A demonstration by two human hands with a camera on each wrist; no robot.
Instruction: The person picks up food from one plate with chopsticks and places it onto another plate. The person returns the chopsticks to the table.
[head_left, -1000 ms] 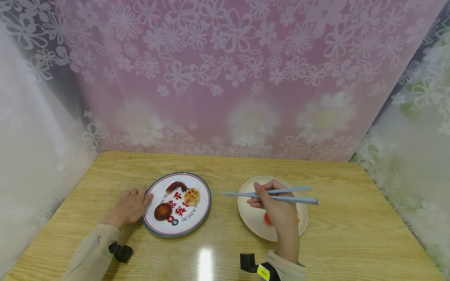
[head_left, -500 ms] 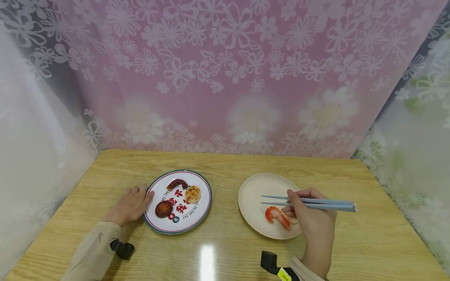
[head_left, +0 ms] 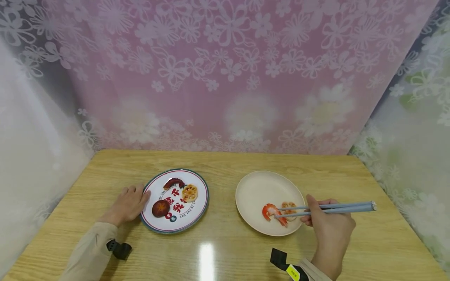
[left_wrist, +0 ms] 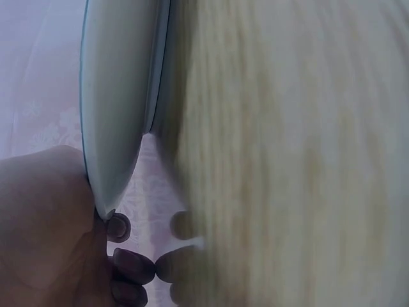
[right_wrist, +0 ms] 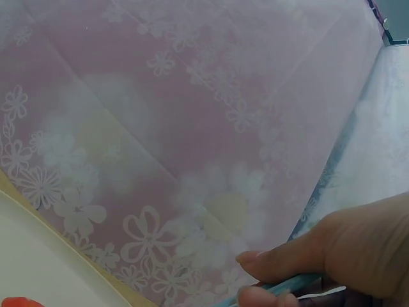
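My right hand (head_left: pixel 330 224) grips a pair of blue chopsticks (head_left: pixel 346 207), their tips over the shrimp (head_left: pixel 274 214) and the lotus root slice (head_left: pixel 289 207) on the cream plate (head_left: pixel 258 191); whether they touch either is unclear. In the right wrist view, thumb and fingers pinch the chopsticks (right_wrist: pixel 291 283). My left hand (head_left: pixel 128 205) rests at the left rim of the white plate (head_left: pixel 195 216), thumb against its edge. On that plate lie a mushroom cap (head_left: pixel 161 208), a dark red curved piece (head_left: pixel 174 183) and another lotus root slice (head_left: pixel 190 193).
Both plates stand on a wooden table (head_left: pixel 221 222), the white one left of the cream one. A pink floral curtain (head_left: pixel 211 97) hangs behind the table's back edge, with pale cloth at both sides.
My right hand has moved right with the chopsticks, from above the cream plate to its right side, uncovering the shrimp and lotus slice. My left hand has stayed at the white plate.
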